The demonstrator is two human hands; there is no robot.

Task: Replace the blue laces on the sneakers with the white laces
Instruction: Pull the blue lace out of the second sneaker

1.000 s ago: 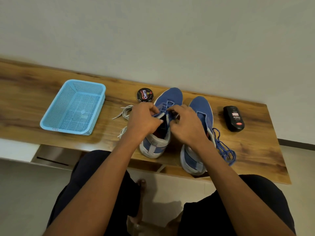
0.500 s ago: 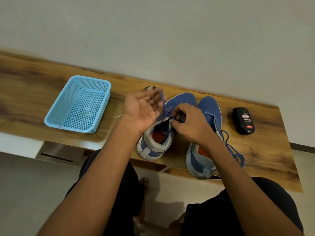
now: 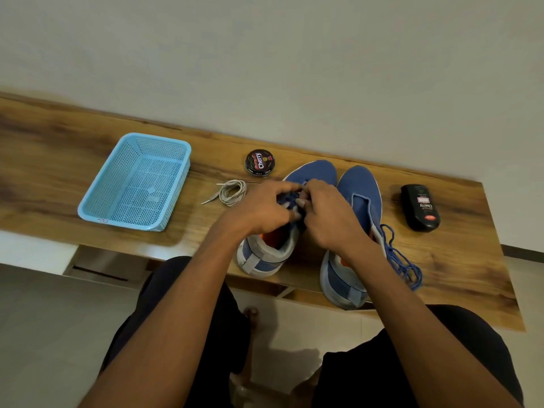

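Both hands met over the lacing of the left-hand blue sneaker (image 3: 315,172), fingers curled: the left hand (image 3: 259,210) and the right hand (image 3: 329,216) each pinched the blue lace (image 3: 290,198) still threaded in that shoe, fingertips nearly touching. Under the right wrist stood the second blue sneaker (image 3: 360,195), just beside the first, and its pulled-out blue lace (image 3: 403,260) lay in a loose tangle on its outer side, to the right of the right forearm. Just left of the left hand lay the white laces (image 3: 232,191), coiled in a small bundle — apart from the shoes. Beyond the left hand sat a round shoe-polish tin (image 3: 260,162); far to its left, a light blue mesh basket (image 3: 97,201). Right of the right hand lay a black polish bottle (image 3: 420,207). All rested on a wooden bench (image 3: 44,160) against a pale wall.
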